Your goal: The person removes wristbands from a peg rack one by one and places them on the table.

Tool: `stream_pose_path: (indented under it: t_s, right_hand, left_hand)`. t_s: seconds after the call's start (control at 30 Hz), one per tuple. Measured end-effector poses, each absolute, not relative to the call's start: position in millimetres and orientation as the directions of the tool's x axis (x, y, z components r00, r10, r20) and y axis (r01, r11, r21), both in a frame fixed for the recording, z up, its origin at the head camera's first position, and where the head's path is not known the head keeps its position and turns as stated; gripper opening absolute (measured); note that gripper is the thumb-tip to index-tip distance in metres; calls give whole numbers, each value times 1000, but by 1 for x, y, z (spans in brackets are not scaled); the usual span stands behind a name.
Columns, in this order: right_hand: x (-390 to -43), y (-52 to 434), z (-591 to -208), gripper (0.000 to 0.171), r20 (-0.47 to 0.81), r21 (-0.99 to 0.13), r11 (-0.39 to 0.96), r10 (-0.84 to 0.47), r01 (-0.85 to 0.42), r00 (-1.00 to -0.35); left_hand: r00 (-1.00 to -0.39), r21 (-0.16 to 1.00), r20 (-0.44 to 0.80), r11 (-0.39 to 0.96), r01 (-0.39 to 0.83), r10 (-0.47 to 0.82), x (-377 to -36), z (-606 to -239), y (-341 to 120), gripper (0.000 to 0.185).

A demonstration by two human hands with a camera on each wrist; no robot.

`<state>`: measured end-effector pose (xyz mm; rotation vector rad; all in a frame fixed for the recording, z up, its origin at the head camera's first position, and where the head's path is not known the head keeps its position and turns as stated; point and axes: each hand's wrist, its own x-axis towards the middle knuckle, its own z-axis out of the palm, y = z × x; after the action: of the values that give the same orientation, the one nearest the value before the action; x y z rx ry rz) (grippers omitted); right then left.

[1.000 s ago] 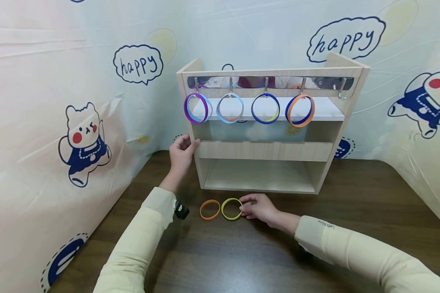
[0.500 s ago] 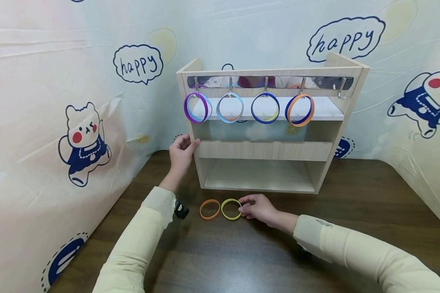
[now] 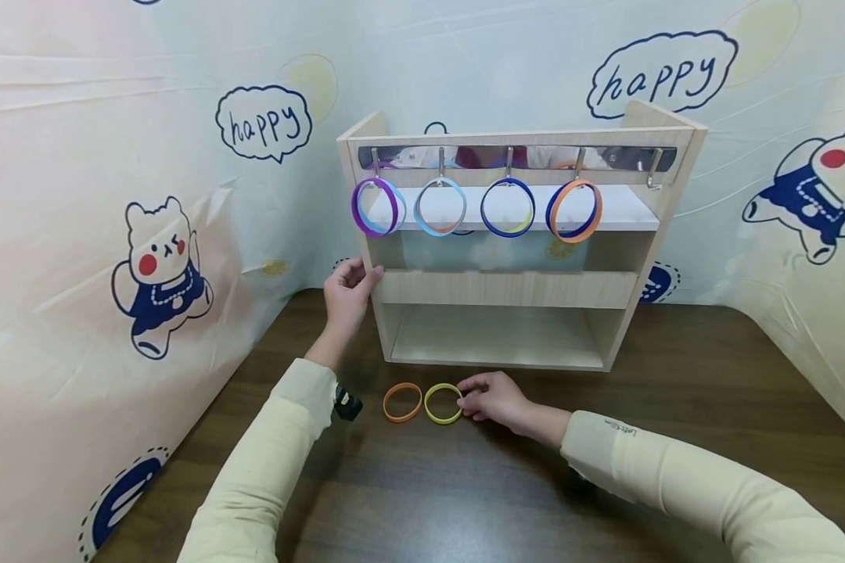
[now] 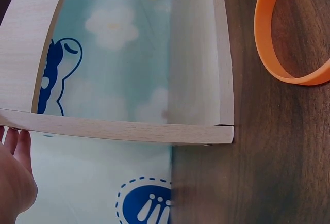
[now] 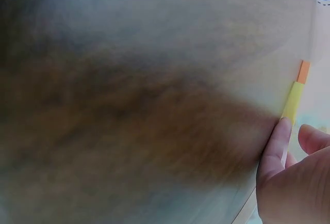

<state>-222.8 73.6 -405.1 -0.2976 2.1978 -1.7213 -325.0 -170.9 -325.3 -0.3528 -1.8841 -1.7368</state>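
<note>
My left hand (image 3: pixel 347 293) grips the left side panel of a pale wooden shelf rack (image 3: pixel 510 289), thumb on its front edge. In the left wrist view, fingers (image 4: pixel 23 152) show against that panel. On the dark table my right hand (image 3: pixel 496 400) pinches the right edge of a yellow wristband (image 3: pixel 431 413) that lies on the wood. The right wrist view has finger and thumb at the near end of the yellow band (image 5: pixel 292 100). Just left of it lies an orange wristband (image 3: pixel 386 410), untouched.
Four-sided hooks aside, a metal strip (image 3: pixel 620 159) on the rack carries purple (image 3: pixel 355 215), light blue (image 3: pixel 418 216), dark blue (image 3: pixel 483 215) and orange (image 3: pixel 595 219) wristbands. A bare hook (image 3: pixel 653 170) is at the right end. Printed curtains (image 3: pixel 148 94) surround the table (image 3: pixel 422 500).
My right hand has shifted very slightly left at the yellow wristband. The left hand stays on the rack, and the other wristbands have not moved.
</note>
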Motion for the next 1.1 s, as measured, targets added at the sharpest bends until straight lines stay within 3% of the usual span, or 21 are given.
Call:
stream_pose_path:
  t_s: [0.5, 1.1]
  right_hand:
    - [-240, 80, -433, 39, -126, -984, 168, -381, 65, -916]
    - [-240, 111, -387, 37, -10, -993, 113, -343, -30, -939]
  left_hand:
    - [-813, 833, 553, 114, 541, -183, -325, -330, -175, 33]
    - [-817, 838, 545, 101, 536, -187, -326, -327, -169, 33]
